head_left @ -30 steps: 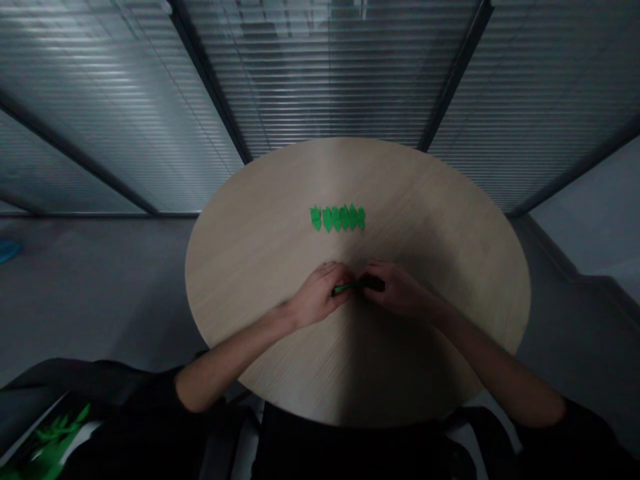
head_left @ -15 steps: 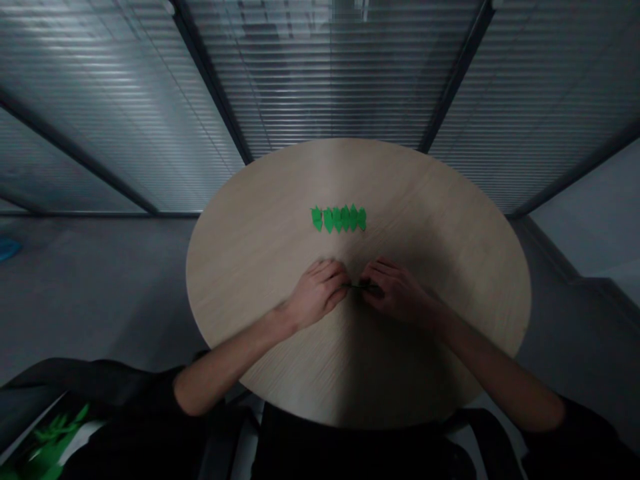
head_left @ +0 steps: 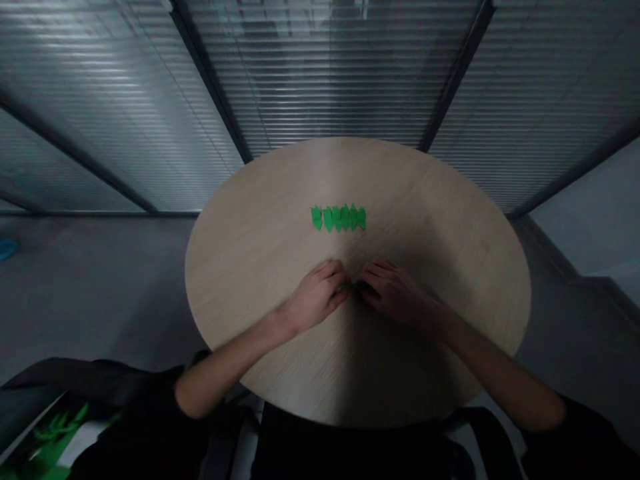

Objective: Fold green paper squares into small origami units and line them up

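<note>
Near the middle of the round table [head_left: 260, 220], my left hand [head_left: 320, 290] and my right hand [head_left: 393, 290] face each other with a small gap between them. Both are closed on one thin, dark green piece [head_left: 353, 286], pinched at either end. Fingers hide most of it, so its full shape does not show. Beyond the hands lies a row of several flat green leaf-shaped pieces [head_left: 345, 218], placed side by side. The leftmost piece [head_left: 317, 218] sits slightly apart from the others.
Window blinds [head_left: 330, 80] in dark frames stand behind the table. At lower left, bright green pieces and something white lie in an open container [head_left: 60, 433] beside my arm. A blue object [head_left: 7, 248] is on the floor at far left. My right arm side is in shadow.
My hands have come slightly closer together, and less of the green piece shows as a straight line between them. The row of green pieces is unchanged.
</note>
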`<state>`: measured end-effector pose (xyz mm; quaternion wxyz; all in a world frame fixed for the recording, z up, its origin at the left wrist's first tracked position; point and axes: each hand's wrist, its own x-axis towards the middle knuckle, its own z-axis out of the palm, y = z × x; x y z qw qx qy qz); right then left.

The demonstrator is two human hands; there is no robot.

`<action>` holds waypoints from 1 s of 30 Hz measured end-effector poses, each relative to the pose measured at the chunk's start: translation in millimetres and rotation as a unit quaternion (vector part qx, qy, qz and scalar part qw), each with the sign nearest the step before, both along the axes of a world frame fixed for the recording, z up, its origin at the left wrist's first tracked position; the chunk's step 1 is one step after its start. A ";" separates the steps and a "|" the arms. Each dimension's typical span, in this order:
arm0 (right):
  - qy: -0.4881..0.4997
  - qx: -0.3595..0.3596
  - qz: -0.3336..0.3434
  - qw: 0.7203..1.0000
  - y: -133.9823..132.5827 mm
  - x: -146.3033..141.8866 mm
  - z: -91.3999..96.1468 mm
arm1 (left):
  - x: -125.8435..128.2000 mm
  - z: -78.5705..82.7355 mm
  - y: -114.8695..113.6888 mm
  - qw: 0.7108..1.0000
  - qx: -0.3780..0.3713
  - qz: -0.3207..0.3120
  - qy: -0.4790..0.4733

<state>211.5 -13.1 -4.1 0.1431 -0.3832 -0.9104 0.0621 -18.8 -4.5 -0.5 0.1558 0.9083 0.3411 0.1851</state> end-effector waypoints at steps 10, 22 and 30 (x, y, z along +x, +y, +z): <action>0.036 -0.106 -0.023 0.993 9.9 2.5 1.6 | -0.5 0.6 7.5 0.996 -0.083 0.006 -0.030; 0.069 -0.147 -0.097 0.982 11.7 -1.1 1.8 | -0.6 -1.4 11.3 0.995 -0.100 0.021 0.005; 0.069 -0.163 -0.126 0.976 11.6 -2.7 1.8 | -2.2 -4.4 10.7 0.991 -0.096 0.041 -0.085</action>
